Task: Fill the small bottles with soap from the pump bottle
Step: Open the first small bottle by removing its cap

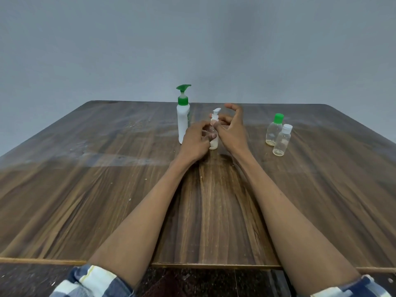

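Head view: at frame centre, a small pump-topped bottle [213,133] is gripped by the left hand [196,140], its collar pinched by the right hand [232,129]. Unscrewing seems underway; filling from the pump bottle [183,120] would follow.

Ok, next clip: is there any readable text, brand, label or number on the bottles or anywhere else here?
No text can be read.
Large white pump bottle: a green patch on its right side, perhaps a label, too blurred to read.
Small pump bottle held in the hands: no print visible.
Green-capped bottle and white-capped bottle: clear, no visible label.
Table, wall: no signs.
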